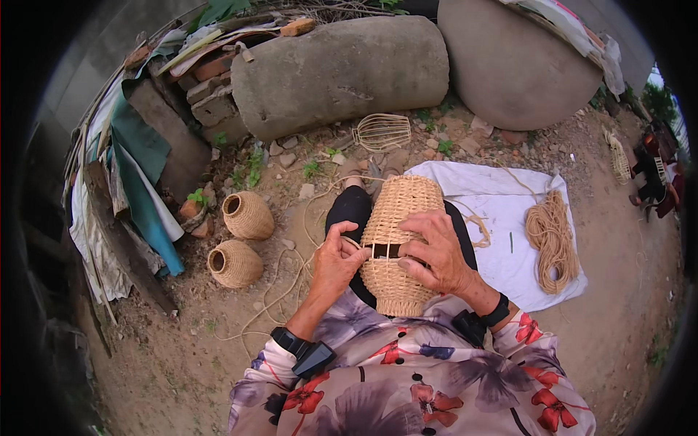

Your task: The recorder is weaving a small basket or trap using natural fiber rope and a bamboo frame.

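A tan woven basket [404, 207] lies across my lap, its narrow rim toward my body. Between its upper and lower woven bands is an open gap, where bare upright rods and a dark inside show. My left hand [331, 266] is at the gap's left side, thumb and forefinger pinched on a tan cord beside the rods. Spread over the basket's right side, my right hand [442, 256] grips it, with fingertips at the gap's edge. Loose cord trails from the left hand to the ground; its very tip is hidden by the fingers.
Two finished-looking woven baskets [249, 216] lie on the dirt at left. At right, a white cloth [502, 280] bears a coil of cord [550, 243]. Ahead are a bare rod frame [382, 134], a concrete cylinder [342, 80] and a round slab [516, 65].
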Demonstrator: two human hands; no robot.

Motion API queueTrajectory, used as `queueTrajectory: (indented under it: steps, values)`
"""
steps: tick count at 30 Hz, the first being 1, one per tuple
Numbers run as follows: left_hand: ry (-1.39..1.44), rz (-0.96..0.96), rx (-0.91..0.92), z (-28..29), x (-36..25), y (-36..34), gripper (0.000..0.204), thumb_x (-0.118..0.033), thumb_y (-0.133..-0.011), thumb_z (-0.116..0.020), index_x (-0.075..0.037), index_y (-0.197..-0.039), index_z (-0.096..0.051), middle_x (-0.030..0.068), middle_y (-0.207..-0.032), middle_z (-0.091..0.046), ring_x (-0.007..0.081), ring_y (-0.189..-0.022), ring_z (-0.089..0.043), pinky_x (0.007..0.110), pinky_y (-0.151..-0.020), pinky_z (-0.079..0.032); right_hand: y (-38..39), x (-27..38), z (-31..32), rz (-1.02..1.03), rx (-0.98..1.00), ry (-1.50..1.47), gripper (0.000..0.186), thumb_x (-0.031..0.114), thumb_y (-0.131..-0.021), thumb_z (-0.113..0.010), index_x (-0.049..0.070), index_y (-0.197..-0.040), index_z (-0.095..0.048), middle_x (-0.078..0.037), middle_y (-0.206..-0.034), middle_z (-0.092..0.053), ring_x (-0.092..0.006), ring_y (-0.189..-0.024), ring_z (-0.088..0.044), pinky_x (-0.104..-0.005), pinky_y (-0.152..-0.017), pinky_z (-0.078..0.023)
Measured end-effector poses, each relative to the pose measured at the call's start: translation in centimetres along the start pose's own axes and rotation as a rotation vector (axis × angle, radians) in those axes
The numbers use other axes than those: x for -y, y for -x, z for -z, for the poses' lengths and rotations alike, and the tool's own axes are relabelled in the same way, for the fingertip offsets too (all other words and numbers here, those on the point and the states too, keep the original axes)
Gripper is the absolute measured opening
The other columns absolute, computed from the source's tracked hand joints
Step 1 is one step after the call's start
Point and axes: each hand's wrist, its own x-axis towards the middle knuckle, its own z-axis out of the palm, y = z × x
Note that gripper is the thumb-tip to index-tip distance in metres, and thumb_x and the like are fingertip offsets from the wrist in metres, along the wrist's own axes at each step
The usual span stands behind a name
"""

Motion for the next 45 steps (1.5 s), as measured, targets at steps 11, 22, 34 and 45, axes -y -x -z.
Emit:
queueTrajectory:
  steps: [11,22,34,45]
  values:
    - [0.115,0.129,0.057,-1.0,-1.6,-0.9,0.064,-0.002,-0.079,-0.071,-0.014,-0.135,-0.043,0.0016,-0.069,-0.061,0.0091,-0.056,-0.056,0.027,-0.054,-0.045,1.0,-0.3,0.3,0.001,-0.068,0.008,0.013,0.019,-0.076,-0.065,0.007,-0.081,-0.064,-0.012,-0.110,-0.057,-0.0308,-0.108,-0.053,-0.0465,-0.095,-0.036]
    - [0.650,0.230,-0.016,-0.5,-1.4,1.6,0.061,0.001,-0.081,-0.071,-0.009,-0.133,-0.042,0.0024,-0.076,-0.062,0.0061,-0.060,-0.053,0.020,-0.049,-0.041,1.9,-0.9,-0.1,-0.053,-0.129,-0.043,0.011,0.016,-0.077,-0.064,0.006,-0.082,-0.061,-0.012,-0.112,-0.057,-0.0322,-0.107,-0.053,-0.0448,-0.092,-0.038]
    - [0.330,0.157,-0.185,-0.5,-0.4,1.6,0.048,0.002,-0.081,-0.061,-0.008,-0.124,-0.043,-0.0016,-0.076,-0.057,0.0027,-0.061,-0.051,0.018,-0.052,-0.043,1.9,-0.8,-0.3,-0.044,-0.129,-0.027,0.015,0.018,-0.075,-0.068,0.006,-0.083,-0.061,-0.012,-0.112,-0.056,-0.0324,-0.107,-0.052,-0.0467,-0.093,-0.037]
    - [-0.070,-0.334,-0.404,1.6,0.9,5.6,0.031,-0.005,-0.085,-0.067,-0.004,-0.115,-0.055,0.0062,-0.077,-0.064,0.0084,-0.059,-0.056,0.023,-0.053,-0.046,1.9,-0.8,-0.2,-0.044,-0.145,-0.018,0.017,0.018,-0.075,-0.069,0.007,-0.084,-0.060,-0.012,-0.112,-0.057,-0.0330,-0.108,-0.053,-0.0468,-0.092,-0.038]
